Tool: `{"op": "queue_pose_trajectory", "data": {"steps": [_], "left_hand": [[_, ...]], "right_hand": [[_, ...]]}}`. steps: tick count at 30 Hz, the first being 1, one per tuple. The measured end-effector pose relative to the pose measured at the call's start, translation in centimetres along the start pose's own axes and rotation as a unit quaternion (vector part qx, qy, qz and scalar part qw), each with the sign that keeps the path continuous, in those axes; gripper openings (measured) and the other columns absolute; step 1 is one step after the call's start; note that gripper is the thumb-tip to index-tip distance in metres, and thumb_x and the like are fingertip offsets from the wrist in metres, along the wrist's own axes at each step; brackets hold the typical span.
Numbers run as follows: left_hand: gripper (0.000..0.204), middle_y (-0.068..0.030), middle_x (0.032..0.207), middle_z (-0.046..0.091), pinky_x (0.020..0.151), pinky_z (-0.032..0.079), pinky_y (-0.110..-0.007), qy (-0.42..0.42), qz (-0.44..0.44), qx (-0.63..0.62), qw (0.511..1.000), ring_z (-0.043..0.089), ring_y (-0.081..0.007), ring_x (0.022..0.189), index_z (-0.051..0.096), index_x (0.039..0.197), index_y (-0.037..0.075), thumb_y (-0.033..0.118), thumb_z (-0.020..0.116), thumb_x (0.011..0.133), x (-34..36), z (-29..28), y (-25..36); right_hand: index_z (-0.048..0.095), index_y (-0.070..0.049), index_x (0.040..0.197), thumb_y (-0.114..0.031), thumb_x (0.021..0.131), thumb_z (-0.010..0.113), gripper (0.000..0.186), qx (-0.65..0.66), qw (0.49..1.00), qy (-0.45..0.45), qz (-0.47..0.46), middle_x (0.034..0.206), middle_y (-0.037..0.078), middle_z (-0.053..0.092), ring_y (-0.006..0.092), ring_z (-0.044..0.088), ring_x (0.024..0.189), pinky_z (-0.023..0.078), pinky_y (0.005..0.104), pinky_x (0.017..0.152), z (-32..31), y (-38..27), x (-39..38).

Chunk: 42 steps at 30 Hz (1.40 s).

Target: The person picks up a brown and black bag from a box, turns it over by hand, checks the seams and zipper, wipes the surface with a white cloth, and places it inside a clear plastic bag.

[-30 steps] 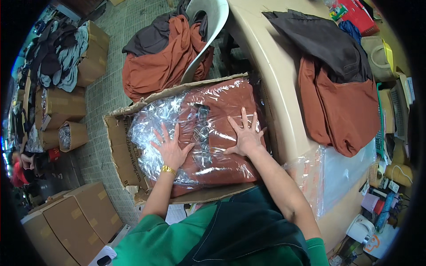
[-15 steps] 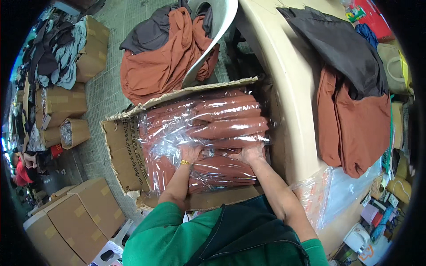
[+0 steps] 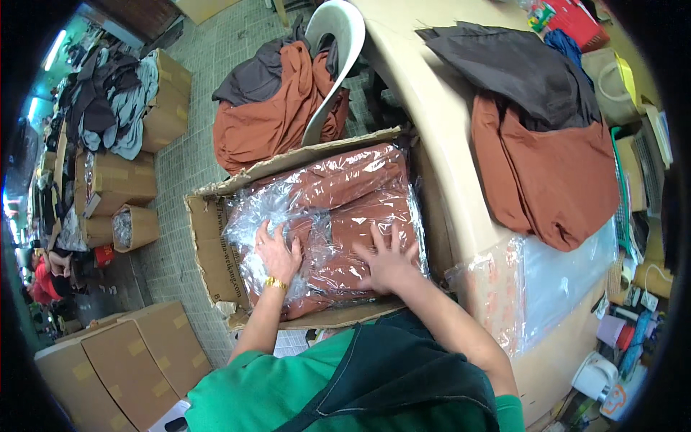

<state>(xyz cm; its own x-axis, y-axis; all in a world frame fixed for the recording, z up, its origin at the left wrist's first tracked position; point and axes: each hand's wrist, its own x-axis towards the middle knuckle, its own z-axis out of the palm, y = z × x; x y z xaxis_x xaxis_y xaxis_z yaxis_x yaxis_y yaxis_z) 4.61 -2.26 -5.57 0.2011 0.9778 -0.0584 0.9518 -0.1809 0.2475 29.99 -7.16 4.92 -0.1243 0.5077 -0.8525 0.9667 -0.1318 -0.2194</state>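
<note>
Rust-brown garments in clear plastic bags (image 3: pixel 360 173) fill an open cardboard box (image 3: pixel 216 252) in front of me. My left hand (image 3: pixel 277 252), with a gold band at the wrist, rests on the crinkled plastic toward the box's left side, fingers apart. Over the right part of the bagged garments lies my right hand (image 3: pixel 389 261), its fingers spread and slightly blurred. Neither hand grips anything. Shiny folds of plastic hide the outlines of the single bags.
Right of the box stands a cream table (image 3: pixel 425 93) bearing a rust and dark-grey garment (image 3: pixel 543 165) and clear plastic bags (image 3: pixel 561 281). Similar garments (image 3: pixel 263 126) hang over a white chair (image 3: pixel 337 86) beyond the box. Closed cartons (image 3: pixel 137 360) sit at lower left; a person (image 3: pixel 50 277) is at far left.
Both hands have come out of the gap between the bags and now lie open on top. The bagged garments look flatter and more evenly spread. The view has shifted slightly.
</note>
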Motion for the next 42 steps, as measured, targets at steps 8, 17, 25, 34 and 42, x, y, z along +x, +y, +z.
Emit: {"op": "queue_pose_trajectory", "data": {"steps": [8,17,25,34,42], "left_hand": [[0.073,-0.0144,0.163,0.012,0.108,0.014,-0.075,0.000,0.144,0.036,0.989,0.008,-0.0459,0.148,0.032,0.152,0.032,0.056,0.058,0.088,8.6,3.3,7.2],[0.056,-0.0170,0.137,0.050,0.100,0.038,-0.060,-0.033,0.151,0.116,0.981,0.044,-0.0400,0.128,0.063,0.122,0.012,0.050,0.068,0.082,14.1,-0.5,11.7],[0.080,-0.0139,0.147,0.045,0.116,0.024,-0.053,0.080,0.591,-0.185,0.781,0.033,-0.0364,0.143,0.043,0.144,0.010,0.020,0.080,0.073,6.7,-14.9,33.8],[0.028,-0.0095,0.072,0.055,0.061,0.045,-0.035,-0.035,0.602,-0.230,0.763,0.055,-0.0173,0.065,0.059,0.078,0.000,0.024,0.064,0.094,9.4,-13.7,44.8],[0.022,0.0023,0.083,0.052,0.071,0.042,-0.026,-0.168,0.559,-0.425,0.692,0.047,-0.0071,0.079,0.057,0.089,0.002,0.018,0.051,0.102,6.6,-21.7,49.1]], "right_hand": [[0.020,-0.050,0.152,-0.072,0.087,0.050,0.075,0.005,0.978,-0.210,0.021,0.164,-0.005,-0.016,0.0459,-0.020,0.146,0.007,0.0832,0.104,7.9,3.2,2.6],[0.041,-0.012,0.147,-0.051,0.089,0.060,0.072,0.068,0.964,-0.062,-0.247,0.144,0.025,0.044,0.0384,0.048,0.129,0.040,0.0454,0.108,2.9,-0.4,-4.5],[0.063,-0.004,0.123,-0.008,0.089,0.064,0.034,0.486,0.701,0.493,-0.175,0.121,0.014,0.064,0.0292,0.062,0.110,0.049,0.0376,0.097,3.8,13.5,-26.1],[0.065,-0.001,0.108,-0.017,0.086,0.068,0.028,0.243,0.474,0.717,0.449,0.118,0.023,0.060,0.0385,0.058,0.110,0.048,0.0459,0.095,22.5,43.4,-30.8],[0.061,0.002,0.099,-0.006,0.081,0.066,0.020,0.204,0.579,0.644,0.456,0.110,0.027,0.062,0.0430,0.061,0.103,0.050,0.0488,0.086,21.8,46.1,-30.8]]}}
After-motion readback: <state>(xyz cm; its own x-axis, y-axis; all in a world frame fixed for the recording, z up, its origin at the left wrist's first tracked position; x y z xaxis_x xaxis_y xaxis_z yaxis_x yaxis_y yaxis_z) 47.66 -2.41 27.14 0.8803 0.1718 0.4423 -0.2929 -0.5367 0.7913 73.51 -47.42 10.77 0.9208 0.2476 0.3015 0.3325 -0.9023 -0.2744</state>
